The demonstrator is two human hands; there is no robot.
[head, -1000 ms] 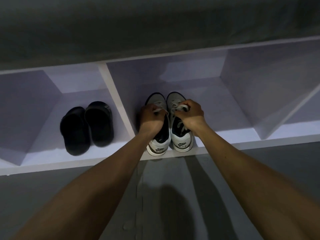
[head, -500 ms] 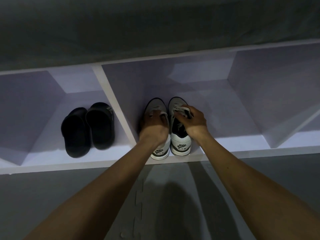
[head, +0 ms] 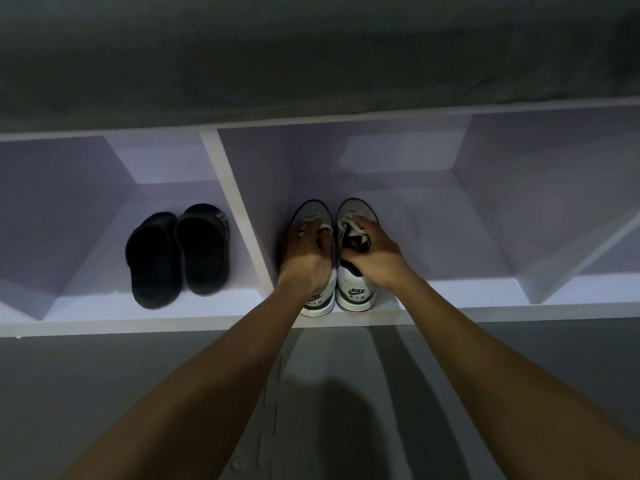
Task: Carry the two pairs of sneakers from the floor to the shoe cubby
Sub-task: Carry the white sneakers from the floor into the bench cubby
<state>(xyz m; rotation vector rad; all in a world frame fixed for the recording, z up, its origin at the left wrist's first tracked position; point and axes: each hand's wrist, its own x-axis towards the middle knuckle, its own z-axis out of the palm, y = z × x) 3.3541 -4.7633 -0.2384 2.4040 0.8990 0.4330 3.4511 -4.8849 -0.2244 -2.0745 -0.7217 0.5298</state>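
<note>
**Sneakers in the middle cubby box**

The white cubby (head: 242,216) sits low on the grey floor (head: 104,393). Its middle box holds one pair of grey and white sneakers (head: 356,294), side by side, touching, heels at 6 o'clock and toes at 12 o'clock. The left box, at 9 o'clock from them, holds a pair of black slides (head: 180,258). The box at 3 o'clock is cut off by the edge.

The left hand (head: 306,252) lies on top of the left sneaker. Its fingers (head: 320,230) are curled together on the laces. The right hand (head: 375,252) is on the right sneaker, fingers clamped on the tongue and laces. The hands hide most of the shoe tops.

The second pair is out of sight. A dark shadow lies on the floor between the arms.
</note>
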